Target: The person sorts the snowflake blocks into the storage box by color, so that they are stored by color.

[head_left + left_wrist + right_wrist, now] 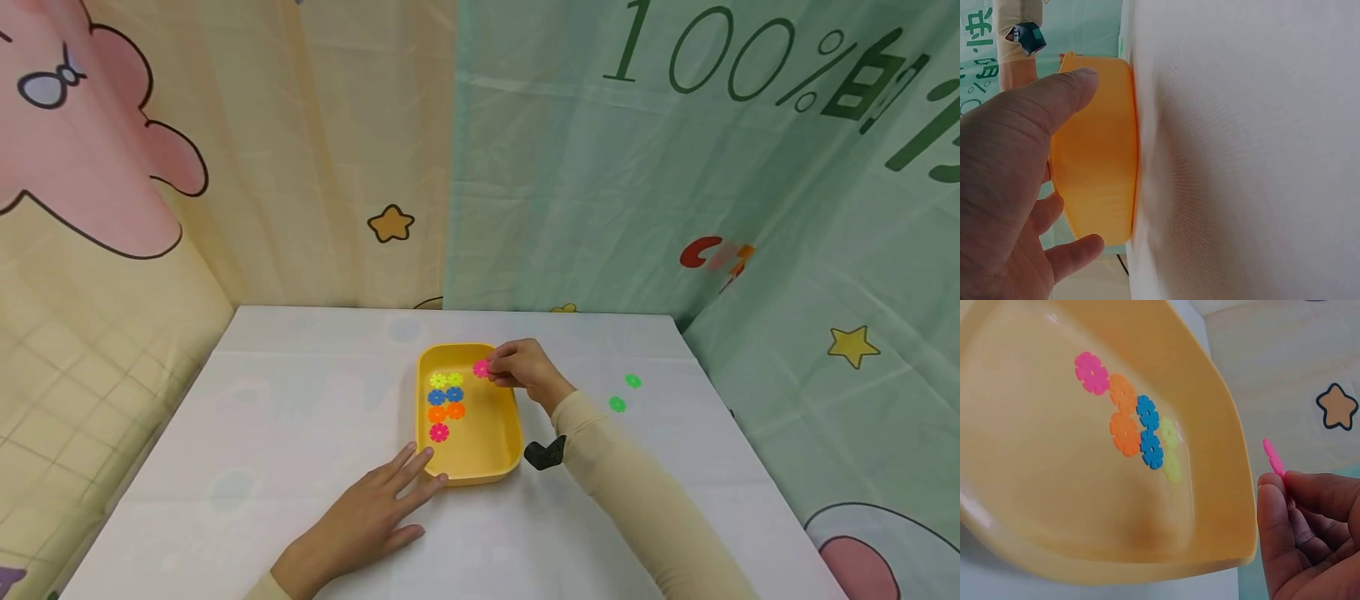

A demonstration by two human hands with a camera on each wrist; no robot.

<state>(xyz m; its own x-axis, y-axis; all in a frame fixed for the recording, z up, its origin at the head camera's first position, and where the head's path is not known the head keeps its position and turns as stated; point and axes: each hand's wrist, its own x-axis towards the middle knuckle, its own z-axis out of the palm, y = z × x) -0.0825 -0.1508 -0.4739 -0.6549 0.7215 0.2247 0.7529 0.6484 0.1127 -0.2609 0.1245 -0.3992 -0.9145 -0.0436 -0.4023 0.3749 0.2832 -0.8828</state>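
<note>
A yellow tray (487, 454) stands on the table. Inside it, on the left, lie flower-shaped plastic discs: two yellow-green discs (446, 380), two blue discs (446, 396), two orange discs (446, 412) and one pink disc (439, 432). Over the tray's far right part, my right hand (525, 367) pinches another pink disc (1274, 457) between thumb and fingertips. My left hand (367, 512) is at the tray's near left corner, fingers spread and fairly straight. In the left wrist view, the thumb (1066, 94) lies across the tray's outer wall (1100, 150).
Two green discs (633, 381) lie on the white table (300, 400) to the right of the tray. Printed curtains (570, 183) hang behind the table and along its sides. A black wrist camera (545, 452) sticks out from the right sleeve.
</note>
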